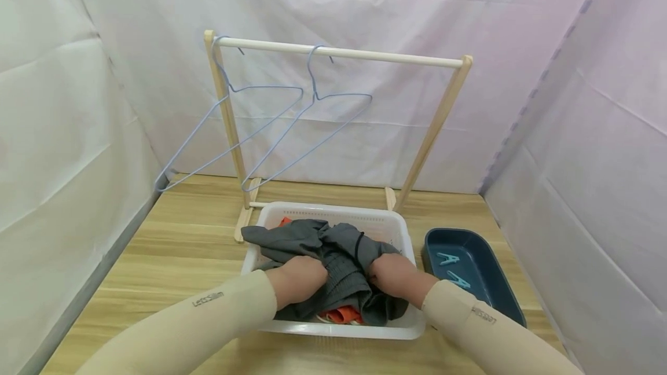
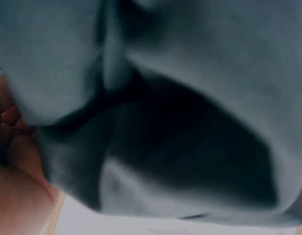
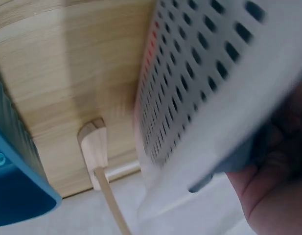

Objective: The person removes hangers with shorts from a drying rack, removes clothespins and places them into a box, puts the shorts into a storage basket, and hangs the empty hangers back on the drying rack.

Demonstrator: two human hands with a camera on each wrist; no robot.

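Observation:
A dark grey garment (image 1: 344,271) with a gathered, ribbed band and a thin black cord lies bunched in a white plastic basket (image 1: 333,328). My left hand (image 1: 302,278) grips the cloth on its left side. On the right, the fingers of my right hand (image 1: 391,275) are curled round another part of it, close to the basket's right rim. Grey folds (image 2: 199,73) fill most of the left wrist view. Orange cloth (image 1: 344,314) shows beneath the garment. Its full shape is hidden in the folds.
Behind the basket stands a wooden rack with a white rail (image 1: 339,52). Two blue wire hangers (image 1: 307,111) hang from its left half. A dark blue tray (image 1: 505,288) with light blue clothes pegs (image 1: 458,280) stands at the right. White sheeting (image 1: 599,161) encloses the wooden tabletop (image 1: 156,247).

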